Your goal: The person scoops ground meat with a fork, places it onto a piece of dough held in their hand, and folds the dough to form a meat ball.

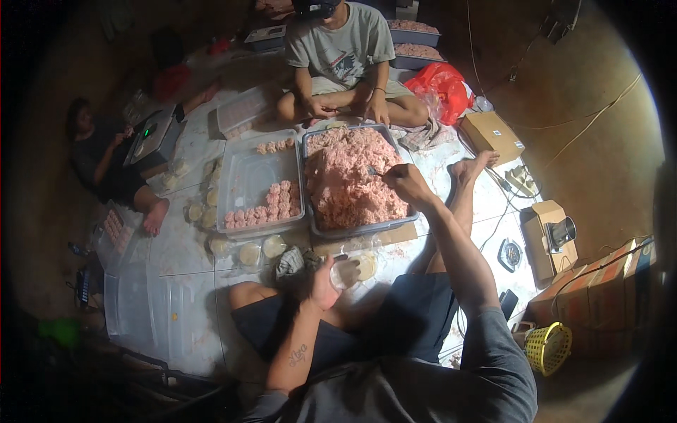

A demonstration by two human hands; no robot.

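Note:
A large heap of pink minced meat [345, 169] fills a grey tub [363, 228] in front of me. My right hand [407, 185] is closed on the handle of a small spoon [373, 170], whose end touches the meat. Nearer my lap, my left hand [325, 283] holds a thin round dough wrapper [345, 273] at its fingers. Beside it lies a stack of pale wrappers [366, 266] in clear plastic. On the left of the tub stands a clear plastic container [259, 173] with rows of filled dumplings [282, 201] along its near and right sides.
Further wrapper stacks [250, 254] and a crumpled cloth [289, 264] lie before the container. A person [345, 56] sits across from me, another [99, 141] at the far left. Cardboard boxes [491, 137], an ashtray [510, 254], cables and a yellow basket [548, 348] are on my right.

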